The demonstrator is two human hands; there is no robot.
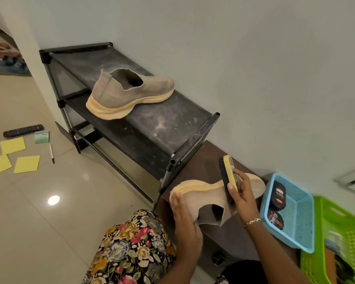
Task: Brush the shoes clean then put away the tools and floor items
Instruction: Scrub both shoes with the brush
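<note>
A beige knit shoe with a yellow sole [203, 196] lies on its side on a dark brown cabinet top [195, 167]. My left hand [184, 224] grips it at the heel. My right hand [244, 193] holds a yellow-backed brush with dark bristles [228, 177], bristles pressed against the shoe's side. The matching shoe [129, 93] stands on the top shelf of a dusty black shoe rack [172, 128]. On the floor at the left lie yellow paper sheets [27, 163], a pen [52, 153], a remote [23, 130] and a small green box [41, 136].
A blue basket [299, 212] with shoe polish containers stands right of the shoe, and a green basket [340, 238] beside it. The wall is close behind. More footwear lies at the far left [10, 66]. Glossy floor tiles spread at the left.
</note>
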